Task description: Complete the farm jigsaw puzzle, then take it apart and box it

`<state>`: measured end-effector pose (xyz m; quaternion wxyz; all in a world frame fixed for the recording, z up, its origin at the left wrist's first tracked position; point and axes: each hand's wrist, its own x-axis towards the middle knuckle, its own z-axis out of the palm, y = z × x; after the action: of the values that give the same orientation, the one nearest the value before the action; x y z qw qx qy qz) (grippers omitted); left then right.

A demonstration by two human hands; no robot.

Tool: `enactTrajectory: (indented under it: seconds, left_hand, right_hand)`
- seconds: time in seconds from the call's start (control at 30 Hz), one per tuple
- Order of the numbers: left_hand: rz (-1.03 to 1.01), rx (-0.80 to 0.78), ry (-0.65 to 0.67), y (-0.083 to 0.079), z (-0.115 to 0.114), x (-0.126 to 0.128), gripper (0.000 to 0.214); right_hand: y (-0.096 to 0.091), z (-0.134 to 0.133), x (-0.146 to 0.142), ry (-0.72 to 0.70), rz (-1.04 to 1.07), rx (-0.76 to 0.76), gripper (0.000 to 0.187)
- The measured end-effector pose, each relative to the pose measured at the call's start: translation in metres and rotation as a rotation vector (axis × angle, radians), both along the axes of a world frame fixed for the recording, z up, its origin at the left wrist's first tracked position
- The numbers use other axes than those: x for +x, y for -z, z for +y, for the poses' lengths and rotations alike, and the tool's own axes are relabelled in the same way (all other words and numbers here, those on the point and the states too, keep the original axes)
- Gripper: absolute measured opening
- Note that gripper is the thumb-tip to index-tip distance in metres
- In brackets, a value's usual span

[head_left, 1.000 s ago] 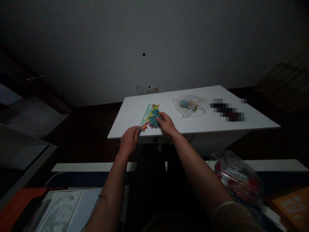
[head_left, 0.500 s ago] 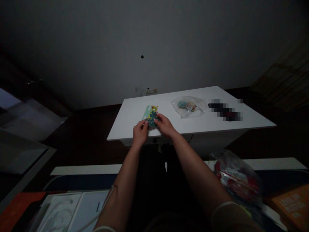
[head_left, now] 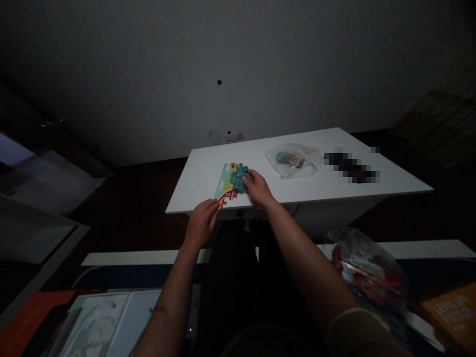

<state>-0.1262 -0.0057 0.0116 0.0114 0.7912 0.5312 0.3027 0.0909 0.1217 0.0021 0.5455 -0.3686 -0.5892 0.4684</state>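
Observation:
A partly assembled jigsaw puzzle (head_left: 224, 179) lies near the front left of the white table, with pale teal, yellow and red areas. My right hand (head_left: 259, 190) grips a bunch of teal puzzle pieces (head_left: 239, 177) over the puzzle's right side, hiding part of it. At the puzzle's near left corner, my left hand (head_left: 202, 222) has its fingers stretched out, touching the edge beside an orange piece (head_left: 222, 204). Its thumb hangs apart, below the fingers.
On the white table (head_left: 201, 168), a clear plastic bag (head_left: 293, 161) holds more pieces; a dark pixelated object (head_left: 349, 167) lies farther right. Close to me are an open white box (head_left: 96, 322), a plastic bag with red contents (head_left: 366, 272) and an orange box (head_left: 453, 317).
My left hand has let go of the teal pieces and moved down and left to the puzzle's near corner. The right hand keeps the teal pieces, now slightly farther right, uncovering the red area.

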Motion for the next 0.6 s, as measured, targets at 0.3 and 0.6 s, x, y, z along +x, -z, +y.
enactTrajectory:
  seconds: [0.3, 0.6]
  left_hand:
    - [-0.176, 0.029, -0.109, -0.017, 0.014, 0.021, 0.027]
    - [-0.654, -0.089, -0.280, -0.024, 0.052, 0.053, 0.030]
  right_hand:
    - [-0.014, -0.012, 0.001, -0.113, 0.136, -0.064, 0.024]
    - [-0.020, -0.015, 0.005, -0.161, 0.046, -0.038, 0.026]
